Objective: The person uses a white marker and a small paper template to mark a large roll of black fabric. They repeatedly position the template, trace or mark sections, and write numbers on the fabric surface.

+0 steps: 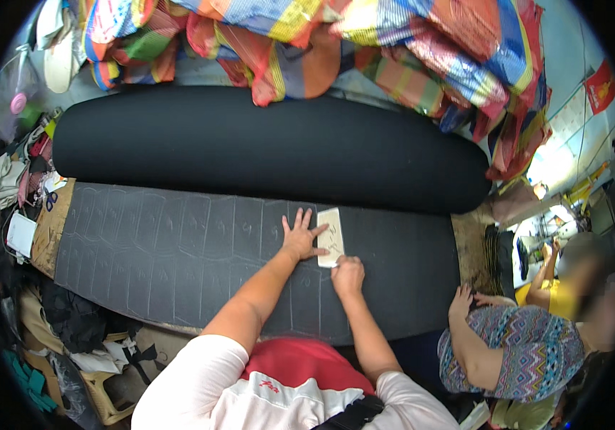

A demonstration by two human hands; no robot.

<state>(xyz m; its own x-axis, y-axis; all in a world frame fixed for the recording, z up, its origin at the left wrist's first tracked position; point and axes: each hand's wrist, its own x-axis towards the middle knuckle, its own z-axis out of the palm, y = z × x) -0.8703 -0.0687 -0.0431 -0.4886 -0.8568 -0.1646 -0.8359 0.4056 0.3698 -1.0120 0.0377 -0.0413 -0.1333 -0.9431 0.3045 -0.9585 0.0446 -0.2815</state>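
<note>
A pale, roughly rectangular card template with handwriting on it lies on dark grey sheet material. My left hand is spread beside the template, its thumb and fingertips pressing on the template's left part. At the template's lower right corner my right hand is closed in a pinch. Whatever it pinches is too small to make out. Light outlines, many with a small mark inside, run in two rows over the sheet to the left of my hands.
A thick black roll lies along the sheet's far side. Colourful woven bags hang above it. Blue-handled scissors rest at the table's left end. A person in a patterned top leans at the right table edge; another in yellow sits beyond.
</note>
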